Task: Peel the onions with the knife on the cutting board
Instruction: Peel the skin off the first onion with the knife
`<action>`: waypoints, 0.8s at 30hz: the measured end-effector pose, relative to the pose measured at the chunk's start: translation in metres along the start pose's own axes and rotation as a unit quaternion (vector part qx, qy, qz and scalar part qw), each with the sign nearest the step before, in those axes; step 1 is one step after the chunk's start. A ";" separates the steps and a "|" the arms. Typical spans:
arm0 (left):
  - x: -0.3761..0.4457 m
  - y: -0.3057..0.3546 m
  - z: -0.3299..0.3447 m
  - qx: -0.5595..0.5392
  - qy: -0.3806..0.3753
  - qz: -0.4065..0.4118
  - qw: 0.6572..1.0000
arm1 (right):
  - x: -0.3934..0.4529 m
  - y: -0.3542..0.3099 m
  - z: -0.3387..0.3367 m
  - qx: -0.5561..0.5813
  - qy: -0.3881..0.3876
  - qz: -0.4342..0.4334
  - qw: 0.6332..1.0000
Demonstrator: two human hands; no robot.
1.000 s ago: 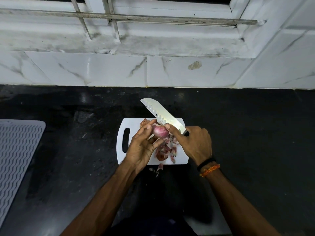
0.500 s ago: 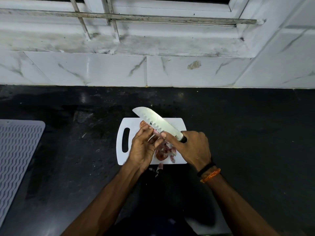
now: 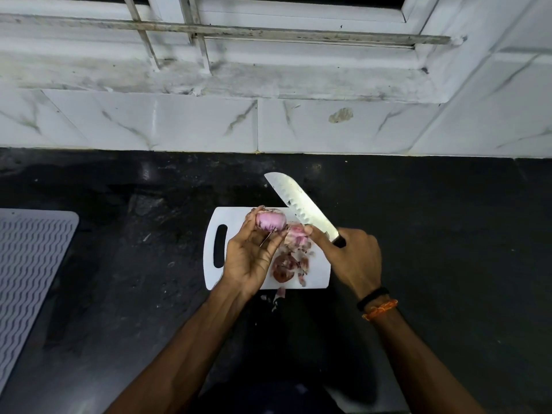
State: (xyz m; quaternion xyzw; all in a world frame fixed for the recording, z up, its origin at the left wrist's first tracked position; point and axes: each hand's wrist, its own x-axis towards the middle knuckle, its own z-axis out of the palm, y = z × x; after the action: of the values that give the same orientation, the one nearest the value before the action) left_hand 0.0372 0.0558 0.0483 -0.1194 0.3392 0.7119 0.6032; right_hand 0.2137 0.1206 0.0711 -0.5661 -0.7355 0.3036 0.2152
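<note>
A small pink onion [image 3: 270, 221] is held above the white cutting board [image 3: 239, 218] in the curled fingers [image 3: 276, 242] of the left hand [image 3: 249, 258], while the knife [image 3: 301, 204] is gripped at its handle by the right hand [image 3: 352, 258], whose thumb pins a loosened piece of skin [image 3: 296, 236]. The bulb is judged light, firm and slick where bared. The papery skin would tear easily, so a hold at the ends is advised.

black counter [image 3: 418, 234] — cutting board [image 3: 239, 218] | ribbed mat [image 3: 27, 264] | peel scraps [image 3: 279, 294]
</note>
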 end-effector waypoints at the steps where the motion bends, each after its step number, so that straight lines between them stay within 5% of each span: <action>1: 0.000 0.000 0.000 -0.007 -0.006 -0.003 1.000 | 0.002 0.002 0.000 -0.004 -0.008 0.003 1.000; 24: 0.005 0.001 -0.008 -0.014 0.000 -0.022 1.000 | 0.016 0.009 0.005 0.008 -0.081 0.063 0.995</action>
State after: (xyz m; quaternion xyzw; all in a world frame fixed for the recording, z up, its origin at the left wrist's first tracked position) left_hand 0.0334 0.0548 0.0401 -0.1350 0.3263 0.7030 0.6173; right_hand 0.2124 0.1364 0.0615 -0.5829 -0.7111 0.3675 0.1399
